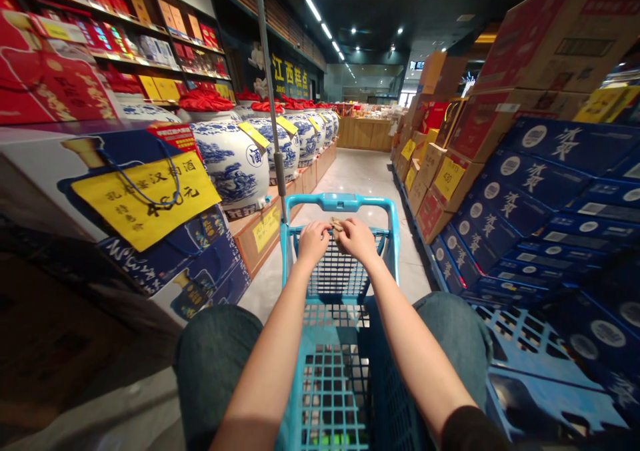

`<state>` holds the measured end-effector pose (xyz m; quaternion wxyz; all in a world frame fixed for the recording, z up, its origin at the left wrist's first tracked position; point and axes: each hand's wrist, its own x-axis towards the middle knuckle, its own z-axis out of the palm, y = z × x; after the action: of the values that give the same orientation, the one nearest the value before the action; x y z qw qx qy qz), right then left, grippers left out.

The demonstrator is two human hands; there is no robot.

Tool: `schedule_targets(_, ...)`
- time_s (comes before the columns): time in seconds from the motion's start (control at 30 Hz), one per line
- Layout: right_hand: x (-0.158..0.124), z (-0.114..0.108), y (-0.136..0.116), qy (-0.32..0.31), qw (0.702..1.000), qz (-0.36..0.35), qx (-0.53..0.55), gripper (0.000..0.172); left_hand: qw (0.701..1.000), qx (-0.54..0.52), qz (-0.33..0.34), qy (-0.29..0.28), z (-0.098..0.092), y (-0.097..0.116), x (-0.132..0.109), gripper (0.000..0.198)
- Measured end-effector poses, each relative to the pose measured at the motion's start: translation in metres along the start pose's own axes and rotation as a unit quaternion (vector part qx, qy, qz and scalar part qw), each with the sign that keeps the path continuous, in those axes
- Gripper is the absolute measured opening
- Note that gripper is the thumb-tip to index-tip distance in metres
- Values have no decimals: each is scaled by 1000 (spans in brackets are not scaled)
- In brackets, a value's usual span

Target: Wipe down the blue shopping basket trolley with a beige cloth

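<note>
Before me is a blue plastic basket (325,354) with grid-like walls and a raised pull handle (341,202). My left hand (315,243) is curled over the basket's upper far edge, its fingertips close to a crumpled tan cloth (337,227). Beside it, my right hand (357,239) has its fingers closed on that cloth at the same edge. Part of the cloth hangs below the fingers, and the rest is hidden under them. The basket stands between my bent knees.
Stacked blue boxes (510,204) and brown cartons (537,51) rise on the right. White-and-blue jars (230,161) with red covers line the left, behind boxes with a yellow price sign (150,194). A thin grey pole (273,104) stands by the basket. A tiled aisle (357,171) runs ahead.
</note>
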<state>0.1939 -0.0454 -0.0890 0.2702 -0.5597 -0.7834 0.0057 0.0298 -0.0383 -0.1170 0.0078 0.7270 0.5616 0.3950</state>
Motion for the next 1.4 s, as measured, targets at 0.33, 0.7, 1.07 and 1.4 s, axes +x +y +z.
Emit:
schedule_targets(0.33,-7,15,-29,43,998,-13,-39,31,1000,4,-13,2,1,1,1,29)
schedule_targets(0.7,-3,0,-1,65,992,95,-59,32,1000,6,-3,0,1,4,1,30)
schedule_targets(1.07,-1,-7,10,43,991,122,-34,37,1000,8,1,-4,1,2,1,31)
schedule_targets(1.4,-2,16,-18,49,998,-44,-8,30,1000,12,-5,5,3,-2,1,29)
